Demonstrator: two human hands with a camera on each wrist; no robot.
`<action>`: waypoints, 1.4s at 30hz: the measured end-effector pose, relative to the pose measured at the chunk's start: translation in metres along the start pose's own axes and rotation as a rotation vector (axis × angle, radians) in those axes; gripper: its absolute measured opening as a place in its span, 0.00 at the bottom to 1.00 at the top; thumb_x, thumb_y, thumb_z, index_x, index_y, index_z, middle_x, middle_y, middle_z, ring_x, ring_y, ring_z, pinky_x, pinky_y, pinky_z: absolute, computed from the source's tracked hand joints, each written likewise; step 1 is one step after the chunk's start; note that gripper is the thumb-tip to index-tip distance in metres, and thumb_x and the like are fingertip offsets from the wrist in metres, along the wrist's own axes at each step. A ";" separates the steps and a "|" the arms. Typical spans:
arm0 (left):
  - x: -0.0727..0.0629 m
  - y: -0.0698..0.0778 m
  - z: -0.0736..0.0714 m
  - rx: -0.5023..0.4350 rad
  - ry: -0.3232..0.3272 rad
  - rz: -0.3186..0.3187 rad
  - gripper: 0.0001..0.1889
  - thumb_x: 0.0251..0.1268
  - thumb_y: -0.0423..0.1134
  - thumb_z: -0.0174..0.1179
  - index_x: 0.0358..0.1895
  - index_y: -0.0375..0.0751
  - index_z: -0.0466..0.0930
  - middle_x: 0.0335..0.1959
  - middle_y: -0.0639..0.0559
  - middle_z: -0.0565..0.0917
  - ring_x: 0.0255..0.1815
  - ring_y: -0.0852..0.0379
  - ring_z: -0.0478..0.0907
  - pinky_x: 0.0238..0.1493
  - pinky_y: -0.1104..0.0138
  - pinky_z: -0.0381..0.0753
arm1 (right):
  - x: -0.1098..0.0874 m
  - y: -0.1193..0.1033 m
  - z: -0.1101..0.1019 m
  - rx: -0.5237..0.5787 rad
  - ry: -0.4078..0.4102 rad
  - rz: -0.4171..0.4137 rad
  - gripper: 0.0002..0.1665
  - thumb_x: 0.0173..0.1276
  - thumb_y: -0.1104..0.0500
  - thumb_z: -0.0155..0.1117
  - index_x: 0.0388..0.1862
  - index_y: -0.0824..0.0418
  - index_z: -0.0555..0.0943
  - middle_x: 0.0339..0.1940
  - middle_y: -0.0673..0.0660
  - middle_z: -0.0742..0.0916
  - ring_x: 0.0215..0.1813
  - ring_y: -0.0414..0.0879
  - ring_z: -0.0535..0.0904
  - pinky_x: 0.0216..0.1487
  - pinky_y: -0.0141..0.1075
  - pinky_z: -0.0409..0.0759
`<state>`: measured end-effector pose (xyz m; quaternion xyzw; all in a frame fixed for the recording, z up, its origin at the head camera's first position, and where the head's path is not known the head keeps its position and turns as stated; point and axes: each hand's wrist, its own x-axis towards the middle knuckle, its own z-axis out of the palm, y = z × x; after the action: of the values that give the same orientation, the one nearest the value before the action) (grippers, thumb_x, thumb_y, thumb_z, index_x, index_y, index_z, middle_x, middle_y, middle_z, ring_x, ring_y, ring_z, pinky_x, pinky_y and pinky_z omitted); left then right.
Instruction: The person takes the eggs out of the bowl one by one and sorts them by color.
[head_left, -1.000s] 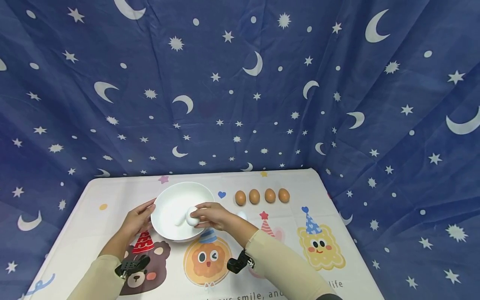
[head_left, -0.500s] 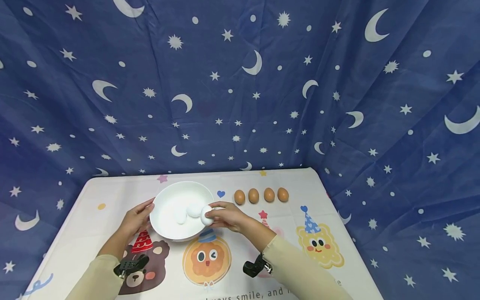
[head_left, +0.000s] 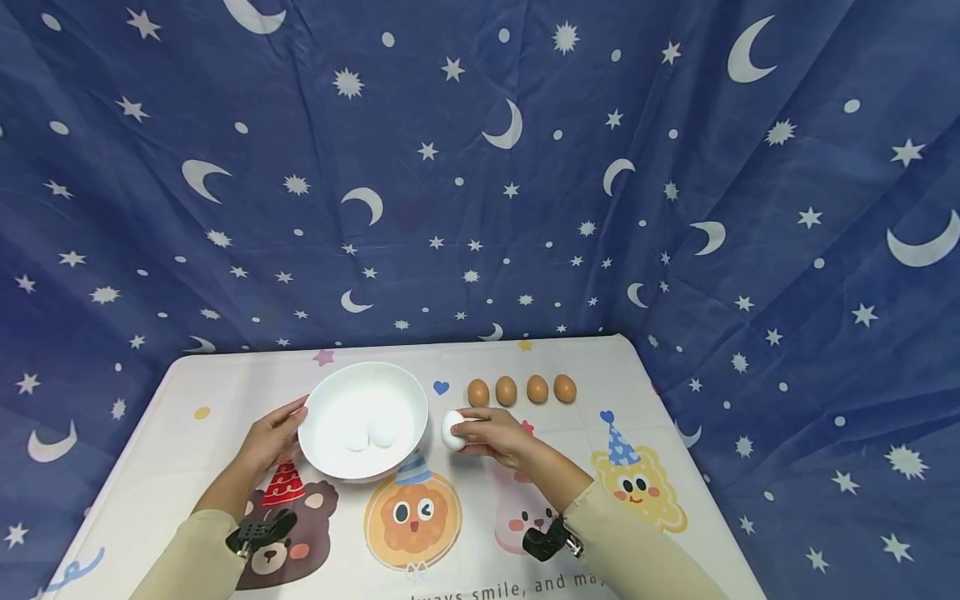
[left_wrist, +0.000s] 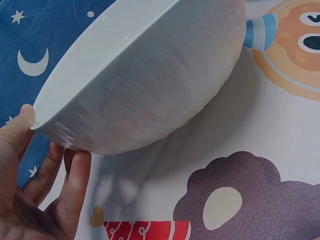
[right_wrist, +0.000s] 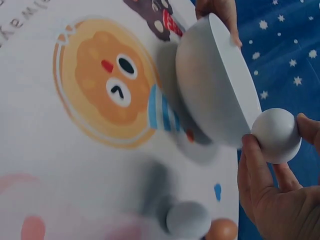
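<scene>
My left hand (head_left: 267, 439) grips the left rim of a white bowl (head_left: 322, 417), thumb at the edge and fingers beneath, as the left wrist view shows. Two white eggs, one (head_left: 382, 431) right of the other (head_left: 356, 437), lie inside the bowl. Just outside the bowl's right side, my right hand (head_left: 495, 435) pinches a white egg (head_left: 452, 431) between thumb and fingers. In the right wrist view this egg overlaps the bowl's rim. Another white egg (right_wrist: 189, 220) sits on the table there; in the head view my right hand hides it.
Several brown eggs (head_left: 506, 391) stand in a row behind my right hand. A white cloth (head_left: 247, 375) printed with cartoon figures covers the table. A dark blue curtain (head_left: 420, 200) with moons and stars hangs behind it and along the sides.
My right hand has carried the white egg rightward, from over the bowl to outside its right rim. Two eggs inside the bowl have come into view. My left hand stays on the rim.
</scene>
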<state>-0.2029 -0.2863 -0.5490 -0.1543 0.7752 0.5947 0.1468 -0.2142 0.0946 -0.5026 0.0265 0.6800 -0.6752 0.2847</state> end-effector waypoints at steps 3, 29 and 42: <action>-0.001 0.000 0.000 0.006 -0.002 0.002 0.36 0.74 0.60 0.49 0.78 0.48 0.53 0.75 0.32 0.58 0.43 0.70 0.79 0.46 0.71 0.86 | -0.001 0.002 -0.013 -0.008 0.035 -0.001 0.30 0.63 0.64 0.68 0.64 0.72 0.74 0.50 0.64 0.85 0.40 0.45 0.86 0.44 0.36 0.88; 0.000 -0.001 0.000 -0.005 0.006 0.006 0.36 0.73 0.59 0.50 0.77 0.47 0.55 0.75 0.32 0.59 0.42 0.70 0.80 0.46 0.69 0.87 | 0.000 0.047 -0.089 -0.009 0.280 0.065 0.28 0.64 0.66 0.69 0.61 0.76 0.74 0.41 0.64 0.88 0.38 0.50 0.88 0.50 0.44 0.87; 0.000 0.000 0.001 -0.001 0.009 0.009 0.35 0.74 0.58 0.50 0.77 0.46 0.55 0.75 0.32 0.59 0.47 0.64 0.82 0.46 0.69 0.87 | 0.008 0.063 -0.093 -0.058 0.334 0.053 0.26 0.61 0.66 0.71 0.56 0.76 0.78 0.38 0.63 0.89 0.36 0.51 0.89 0.45 0.44 0.88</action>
<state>-0.2028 -0.2858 -0.5492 -0.1534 0.7763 0.5950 0.1407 -0.2268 0.1839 -0.5691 0.1479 0.7361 -0.6338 0.1861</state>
